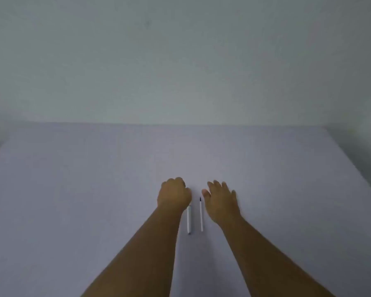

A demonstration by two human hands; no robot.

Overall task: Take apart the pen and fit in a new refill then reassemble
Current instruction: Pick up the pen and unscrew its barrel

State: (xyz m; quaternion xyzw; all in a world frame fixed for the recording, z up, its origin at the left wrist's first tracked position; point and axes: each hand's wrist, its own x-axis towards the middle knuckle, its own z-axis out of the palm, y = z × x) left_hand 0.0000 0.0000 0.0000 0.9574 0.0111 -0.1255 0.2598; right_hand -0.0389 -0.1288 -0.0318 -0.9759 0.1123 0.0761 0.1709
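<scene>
A white pen (189, 220) lies on the pale table, pointing away from me; its far end is hidden under my left hand (173, 195). Just to its right lies a thin white refill (201, 215) with a dark tip at the far end. My left hand is curled into a loose fist over the pen's far end; whether it grips the pen cannot be told. My right hand (221, 200) hovers flat, fingers spread, right beside the refill, holding nothing.
The pale lilac table (94, 189) stretches wide on both sides and ends at a plain light wall (180, 61) behind. A dark edge shows at the far left, and the table's right edge slopes down at the right.
</scene>
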